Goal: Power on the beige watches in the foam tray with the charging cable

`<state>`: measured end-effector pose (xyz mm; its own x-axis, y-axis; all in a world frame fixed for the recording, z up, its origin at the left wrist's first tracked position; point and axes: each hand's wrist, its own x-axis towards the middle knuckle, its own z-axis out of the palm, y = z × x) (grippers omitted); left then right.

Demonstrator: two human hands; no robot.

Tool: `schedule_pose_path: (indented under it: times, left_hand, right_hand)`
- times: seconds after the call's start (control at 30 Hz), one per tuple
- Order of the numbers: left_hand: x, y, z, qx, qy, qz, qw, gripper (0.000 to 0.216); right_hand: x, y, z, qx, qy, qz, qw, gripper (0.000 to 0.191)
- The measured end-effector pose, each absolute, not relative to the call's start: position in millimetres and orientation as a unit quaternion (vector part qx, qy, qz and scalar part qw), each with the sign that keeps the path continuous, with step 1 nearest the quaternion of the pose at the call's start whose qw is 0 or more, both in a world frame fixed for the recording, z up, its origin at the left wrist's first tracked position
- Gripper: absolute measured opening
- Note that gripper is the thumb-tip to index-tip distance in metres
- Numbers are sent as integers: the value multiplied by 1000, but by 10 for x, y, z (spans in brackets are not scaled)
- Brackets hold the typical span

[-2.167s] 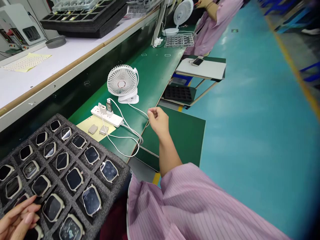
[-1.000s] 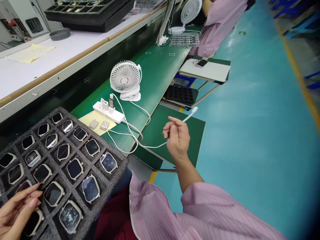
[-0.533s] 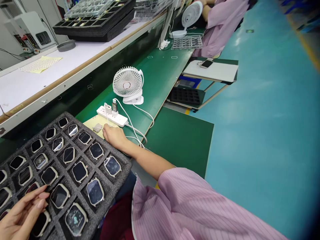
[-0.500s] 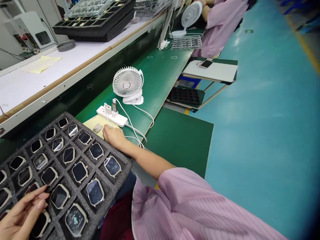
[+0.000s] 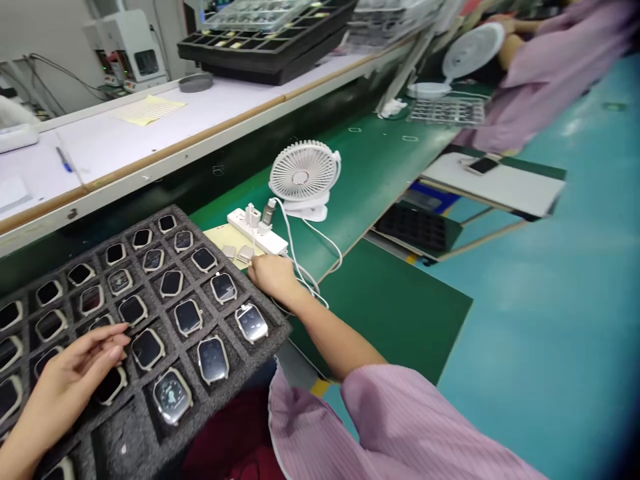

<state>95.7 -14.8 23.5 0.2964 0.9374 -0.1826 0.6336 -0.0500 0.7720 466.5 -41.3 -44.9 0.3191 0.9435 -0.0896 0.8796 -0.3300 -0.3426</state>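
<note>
Head view: left hand released on foam tray; right hand at tray edge, grip unclear.

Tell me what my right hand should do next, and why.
Probably nudge the right hand forward to pinch the nearer of the two small beige parts on the yellow sheet: its fingertips lie right beside them, next to the power strip.

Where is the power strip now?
In the head view, the power strip lies on the green bench mid-frame, between the white fan behind it and the right hand in front, beside the yellow sheet.
</note>
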Motion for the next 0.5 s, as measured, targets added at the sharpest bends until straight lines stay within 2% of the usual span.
schedule_pose_path:
  times: [0.07,0.13,0.2,0.27,0.3,0.4,0.5]
  left_hand:
    - [910,-178,367,707,525,221,419,57]
    - [792,-284,529,753,471,217,404,46]
    - [655,-501,648,836,414,170,318,41]
    - [564,-812,638,910,368,90,170,54]
    - [546,-987,569,928,353,40,113,64]
    - [558,-1491,158,949,304,54,-64,76]
    - [475,-1864,-312,909,384,96,-131,76]
  right_hand:
    - [4692,-485,-403,-785,-585,141,148,34]
    - [4678,-548,-408,-750,-597,173,227,45]
    - [4603,-595,-476,-683,-549,302,375,56]
    - [4477,-625,-576,-593,-446,453,493,63]
    - [4405,-637,-618,-563,-406,501,517,66]
    - [4216,-662,-632,-558,-393,532,501,71]
    - [4092,-685,-486,-577,-416,526,467,80]
